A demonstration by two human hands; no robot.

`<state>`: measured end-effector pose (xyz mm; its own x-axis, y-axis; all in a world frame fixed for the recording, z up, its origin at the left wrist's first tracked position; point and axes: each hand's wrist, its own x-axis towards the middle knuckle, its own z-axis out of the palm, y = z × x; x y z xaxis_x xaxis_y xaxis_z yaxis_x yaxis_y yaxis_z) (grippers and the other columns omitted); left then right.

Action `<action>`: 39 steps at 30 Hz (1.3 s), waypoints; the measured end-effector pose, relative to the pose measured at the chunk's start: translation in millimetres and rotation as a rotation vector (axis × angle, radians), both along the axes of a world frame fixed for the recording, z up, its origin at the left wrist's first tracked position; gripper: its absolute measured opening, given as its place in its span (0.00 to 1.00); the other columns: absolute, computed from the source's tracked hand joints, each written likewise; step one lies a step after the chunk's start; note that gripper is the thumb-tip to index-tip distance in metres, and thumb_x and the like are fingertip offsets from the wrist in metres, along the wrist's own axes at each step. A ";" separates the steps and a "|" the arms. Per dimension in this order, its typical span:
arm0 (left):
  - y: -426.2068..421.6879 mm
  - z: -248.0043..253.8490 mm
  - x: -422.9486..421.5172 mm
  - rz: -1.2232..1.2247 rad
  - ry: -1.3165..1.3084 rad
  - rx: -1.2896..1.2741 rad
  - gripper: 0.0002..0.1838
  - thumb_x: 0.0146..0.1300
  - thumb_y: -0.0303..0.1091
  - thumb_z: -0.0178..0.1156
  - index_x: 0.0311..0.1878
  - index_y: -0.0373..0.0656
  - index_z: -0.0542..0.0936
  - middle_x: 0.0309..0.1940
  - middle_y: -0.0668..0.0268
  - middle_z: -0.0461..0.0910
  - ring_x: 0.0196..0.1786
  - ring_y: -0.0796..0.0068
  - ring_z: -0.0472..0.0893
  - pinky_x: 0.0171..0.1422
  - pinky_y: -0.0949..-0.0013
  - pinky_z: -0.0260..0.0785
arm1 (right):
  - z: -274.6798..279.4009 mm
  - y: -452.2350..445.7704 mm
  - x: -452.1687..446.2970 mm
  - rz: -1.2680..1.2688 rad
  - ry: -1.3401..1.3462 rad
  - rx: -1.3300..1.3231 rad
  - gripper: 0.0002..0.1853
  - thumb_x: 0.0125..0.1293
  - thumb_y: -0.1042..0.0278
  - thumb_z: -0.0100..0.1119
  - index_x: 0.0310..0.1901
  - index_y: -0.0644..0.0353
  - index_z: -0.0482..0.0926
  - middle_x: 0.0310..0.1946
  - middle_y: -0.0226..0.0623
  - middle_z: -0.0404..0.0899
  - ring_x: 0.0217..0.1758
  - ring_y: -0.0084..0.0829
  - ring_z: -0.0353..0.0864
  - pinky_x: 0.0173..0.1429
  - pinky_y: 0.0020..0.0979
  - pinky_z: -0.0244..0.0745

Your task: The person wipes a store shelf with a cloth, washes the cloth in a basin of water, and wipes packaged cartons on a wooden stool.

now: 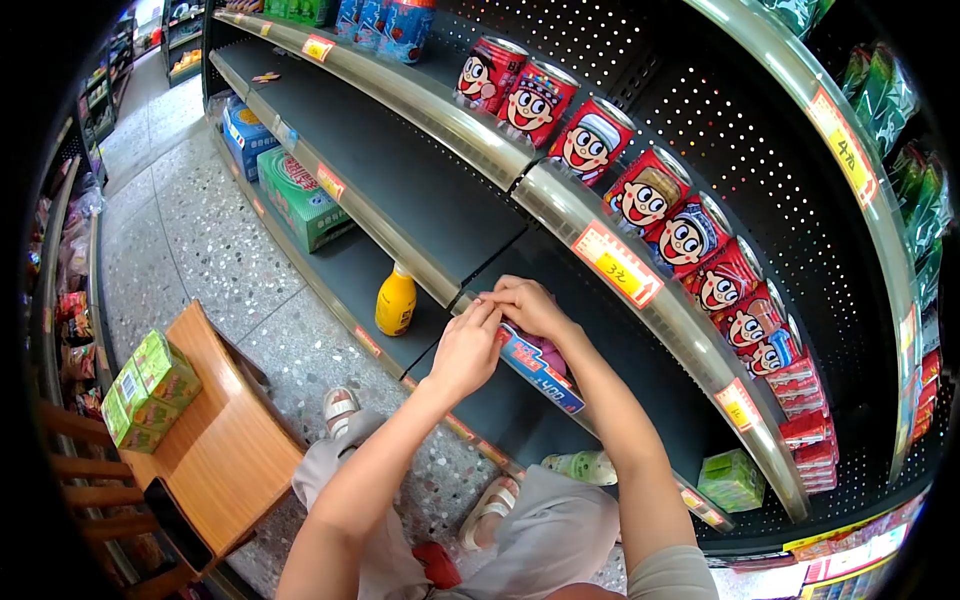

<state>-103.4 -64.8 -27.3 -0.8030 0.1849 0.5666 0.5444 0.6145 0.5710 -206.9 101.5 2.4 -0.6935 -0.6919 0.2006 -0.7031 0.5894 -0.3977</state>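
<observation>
A small blue box with red and white lettering and something pink inside sits at the front edge of the lower shelf. My left hand is closed at its near-left end, fingers bent over the corner. My right hand reaches over from the other side, its fingers curled and meeting those of my left hand at the same end. The fingertips partly hide that end of the box. To the left of my hands a yellow bottle stands upright on the bottom shelf.
Red cartoon-face cans line the shelf above, behind a price tag. A green carton and a blue carton sit low at left. A wooden stool bears a green pack. A clear-green bottle lies near my knee.
</observation>
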 end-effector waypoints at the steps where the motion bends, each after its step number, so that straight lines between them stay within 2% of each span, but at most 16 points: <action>1: 0.1 -0.3 0.2 0.001 -0.002 -0.003 0.19 0.62 0.31 0.62 0.55 0.33 0.77 0.59 0.48 0.76 0.65 0.47 0.74 0.66 0.53 0.69 | 2.8 4.6 4.8 -0.024 0.001 0.012 0.12 0.62 0.72 0.65 0.48 0.53 0.88 0.38 0.39 0.83 0.44 0.43 0.84 0.47 0.37 0.78; 5: -0.3 -0.8 2.6 0.009 -0.019 -0.012 0.22 0.62 0.30 0.62 0.58 0.32 0.76 0.62 0.48 0.75 0.67 0.48 0.73 0.68 0.53 0.68 | 10.4 23.5 11.6 -0.084 -0.047 0.029 0.10 0.63 0.71 0.65 0.46 0.54 0.88 0.38 0.40 0.83 0.42 0.42 0.84 0.47 0.37 0.79; 6: -0.3 -0.5 3.5 0.008 -0.023 -0.016 0.23 0.61 0.29 0.61 0.59 0.31 0.76 0.62 0.48 0.75 0.68 0.48 0.73 0.69 0.52 0.67 | 11.0 26.7 12.8 -0.163 -0.097 -0.008 0.09 0.63 0.71 0.65 0.44 0.56 0.88 0.37 0.41 0.83 0.41 0.43 0.85 0.46 0.38 0.79; 9: 0.9 -0.5 4.1 0.008 -0.034 -0.019 0.24 0.61 0.28 0.61 0.61 0.31 0.75 0.63 0.48 0.75 0.69 0.49 0.73 0.70 0.52 0.66 | -0.2 37.4 4.4 -0.298 0.092 -0.052 0.09 0.62 0.72 0.65 0.44 0.58 0.88 0.36 0.43 0.83 0.39 0.45 0.85 0.45 0.39 0.79; 13: -0.2 -0.3 4.0 0.006 -0.043 -0.017 0.24 0.61 0.30 0.62 0.60 0.32 0.76 0.64 0.46 0.74 0.69 0.47 0.72 0.70 0.53 0.67 | -15.9 41.6 -17.6 -0.427 0.181 -0.037 0.09 0.62 0.73 0.64 0.42 0.56 0.88 0.35 0.44 0.83 0.41 0.48 0.84 0.47 0.43 0.79; 16: -0.5 4.1 5.2 0.001 -0.068 -0.009 0.25 0.60 0.29 0.62 0.61 0.32 0.76 0.64 0.46 0.74 0.69 0.47 0.72 0.71 0.53 0.66 | -20.4 42.5 -35.2 -0.445 0.276 -0.027 0.08 0.60 0.75 0.64 0.41 0.58 0.88 0.34 0.45 0.84 0.41 0.47 0.85 0.47 0.41 0.79; 22: 2.4 0.8 4.1 0.021 -0.074 -0.030 0.26 0.60 0.29 0.62 0.62 0.32 0.75 0.65 0.47 0.73 0.70 0.47 0.71 0.72 0.53 0.65 | -21.6 38.4 -51.3 -0.532 0.231 -0.033 0.09 0.61 0.74 0.62 0.41 0.56 0.88 0.35 0.46 0.83 0.41 0.51 0.84 0.48 0.45 0.78; 31: 0.8 6.7 6.7 0.010 -0.104 -0.026 0.26 0.60 0.29 0.62 0.62 0.32 0.75 0.65 0.48 0.73 0.71 0.48 0.70 0.73 0.53 0.64 | -56.5 56.1 -102.4 -0.575 0.504 0.007 0.08 0.62 0.70 0.62 0.40 0.55 0.88 0.35 0.46 0.82 0.42 0.50 0.82 0.48 0.47 0.77; 39: -0.4 6.1 5.2 0.003 -0.083 -0.034 0.26 0.60 0.29 0.63 0.62 0.31 0.75 0.64 0.45 0.73 0.69 0.47 0.71 0.72 0.52 0.65 | -37.4 53.1 -79.9 -0.553 0.304 0.101 0.09 0.62 0.70 0.62 0.42 0.51 0.89 0.35 0.43 0.81 0.41 0.49 0.82 0.48 0.46 0.77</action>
